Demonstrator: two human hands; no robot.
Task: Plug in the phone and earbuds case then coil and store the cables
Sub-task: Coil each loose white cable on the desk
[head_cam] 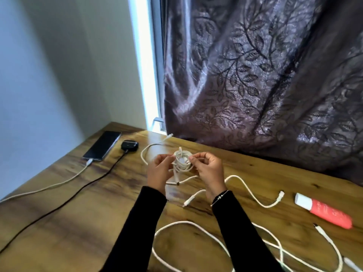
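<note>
Both hands — left hand, right hand — pinch a small white cable coil above the wooden table; light, springy, likely to unwind — best gripped across its loops.

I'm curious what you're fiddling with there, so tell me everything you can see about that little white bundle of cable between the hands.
The coiled white cable is a thin cord wound into a small, rather loose ring of several loops, held up above the wooden table. The left hand pinches its left side and the right hand its right. One short end sticks up at the top; more cord trails down below toward the table. Its covering looks smooth and plasticky.
</note>
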